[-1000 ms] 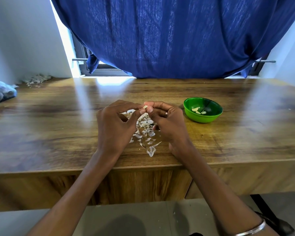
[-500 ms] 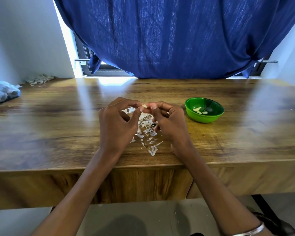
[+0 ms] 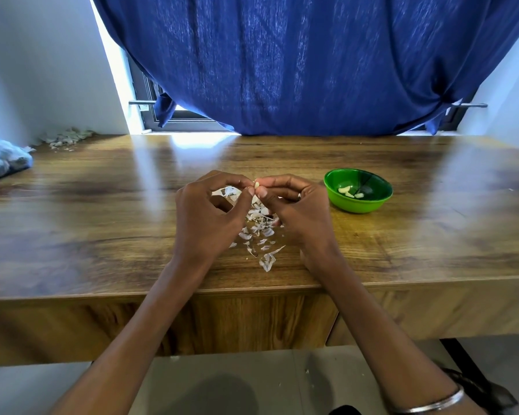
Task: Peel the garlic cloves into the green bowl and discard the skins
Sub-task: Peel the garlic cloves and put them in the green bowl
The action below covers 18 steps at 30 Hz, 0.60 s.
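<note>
One garlic clove (image 3: 256, 184) is pinched between the fingertips of the left hand (image 3: 206, 218) and the right hand (image 3: 297, 212), above a heap of skins (image 3: 259, 227) on the table (image 3: 102, 235). Its long axis appears roughly upright. Three peeled cloves (image 3: 348, 191) can be counted in one green bowl (image 3: 358, 190), to the right.
</note>
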### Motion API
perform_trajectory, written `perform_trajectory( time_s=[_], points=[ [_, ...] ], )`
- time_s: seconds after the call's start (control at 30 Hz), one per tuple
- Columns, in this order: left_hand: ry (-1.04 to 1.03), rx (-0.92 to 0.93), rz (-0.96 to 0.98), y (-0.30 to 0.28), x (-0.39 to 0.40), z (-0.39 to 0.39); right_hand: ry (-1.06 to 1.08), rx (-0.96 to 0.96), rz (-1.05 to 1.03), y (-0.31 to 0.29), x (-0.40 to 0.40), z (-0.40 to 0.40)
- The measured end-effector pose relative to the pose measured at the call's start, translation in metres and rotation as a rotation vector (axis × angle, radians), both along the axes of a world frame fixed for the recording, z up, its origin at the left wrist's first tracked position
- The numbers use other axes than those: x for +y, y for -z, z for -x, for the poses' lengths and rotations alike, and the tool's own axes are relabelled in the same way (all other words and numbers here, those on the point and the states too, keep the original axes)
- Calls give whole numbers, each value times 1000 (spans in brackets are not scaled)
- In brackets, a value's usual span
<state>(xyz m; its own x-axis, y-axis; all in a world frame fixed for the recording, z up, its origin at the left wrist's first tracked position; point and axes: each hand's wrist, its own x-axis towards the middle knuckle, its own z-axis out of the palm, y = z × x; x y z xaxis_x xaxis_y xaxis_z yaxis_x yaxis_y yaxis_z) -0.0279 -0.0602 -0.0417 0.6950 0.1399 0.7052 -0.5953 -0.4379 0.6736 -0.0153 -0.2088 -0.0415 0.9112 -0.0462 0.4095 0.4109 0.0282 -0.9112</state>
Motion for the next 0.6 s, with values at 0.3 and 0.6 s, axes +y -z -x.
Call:
perform_trajectory(
  time_s=[0.3, 0.6],
  points=[
    [46, 34, -6, -1, 7, 4, 32, -89, 136, 5, -1, -2],
    [124, 17, -72, 2, 18, -1, 15, -112, 193, 4, -1, -1]
  ],
)
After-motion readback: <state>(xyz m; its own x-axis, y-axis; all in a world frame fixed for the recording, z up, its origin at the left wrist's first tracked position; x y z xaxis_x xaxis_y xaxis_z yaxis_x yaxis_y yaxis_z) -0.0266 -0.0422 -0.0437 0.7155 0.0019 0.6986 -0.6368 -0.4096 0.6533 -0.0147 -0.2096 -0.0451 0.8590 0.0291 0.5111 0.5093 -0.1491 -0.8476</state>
